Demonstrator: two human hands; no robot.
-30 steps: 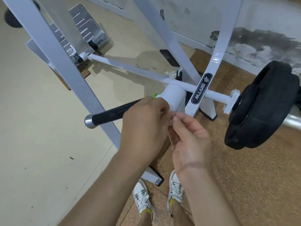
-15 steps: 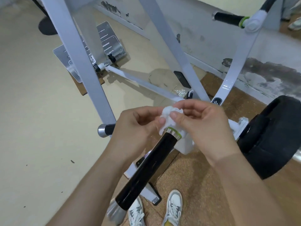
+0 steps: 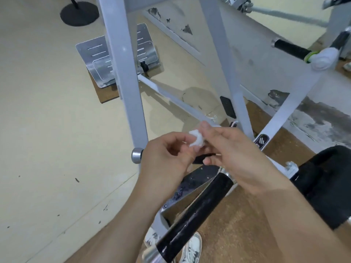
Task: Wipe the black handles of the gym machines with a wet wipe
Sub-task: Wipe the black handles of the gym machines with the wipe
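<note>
Here, both hands met in the air above the near handle. The left hand [image 3: 165,162] pinched a balled white wipe [image 3: 196,139] between thumb and forefinger, its other fingers curled. The right hand [image 3: 241,160] pinched the same wipe from the right with its fingertips. The wipe touched no handle. The near handle [image 3: 195,211], glossy black with a silver end, ran from under the right hand toward the near edge. The left handle [image 3: 137,155] showed mostly its silver cap, just left of the left hand. The far handle [image 3: 292,48], black with a green ring, stuck out at the far right.

The floor [image 3: 47,130] on the left was pale beige, scuffed and flecked with dark marks. On the right a brown mat [image 3: 237,234] covered it. The legs of the white frame [image 3: 121,63] slanted down across the middle. Behind them a metal footplate [image 3: 98,59] sat on a brown board [image 3: 106,95]. A round black base [image 3: 79,14] stood at the far left. The grey wall [image 3: 262,59] ran along the far right, its paint peeled in dark patches. A black plate [image 3: 326,186] filled the right edge. White shoes [image 3: 191,249] showed beneath the near handle.
</note>
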